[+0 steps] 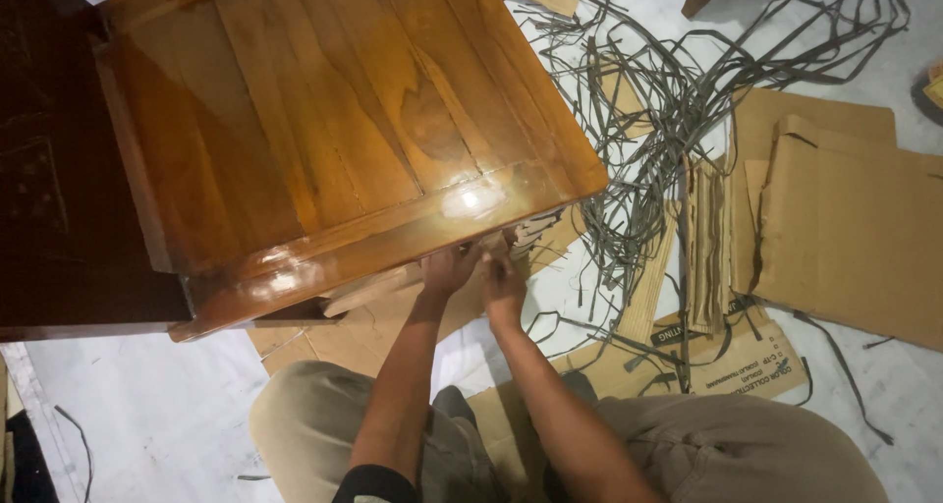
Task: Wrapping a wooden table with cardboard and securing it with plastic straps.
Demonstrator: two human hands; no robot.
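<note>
A glossy brown wooden table (334,120) fills the upper left, seen from above. My left hand (450,267) reaches just under its near edge. My right hand (503,285) is beside it, touching it, also at the edge. Both hands have their fingers curled around something small below the tabletop, near a wooden part and folded cardboard wrapping (535,233). The tabletop hides what the fingers hold. My knees in beige trousers (324,415) are at the bottom.
A tangle of grey packing straps (668,100) lies on the white floor to the right. Flat cardboard sheets (845,228) lie at the right, more cardboard (363,336) under my arms. Dark wooden furniture (49,169) stands at the left.
</note>
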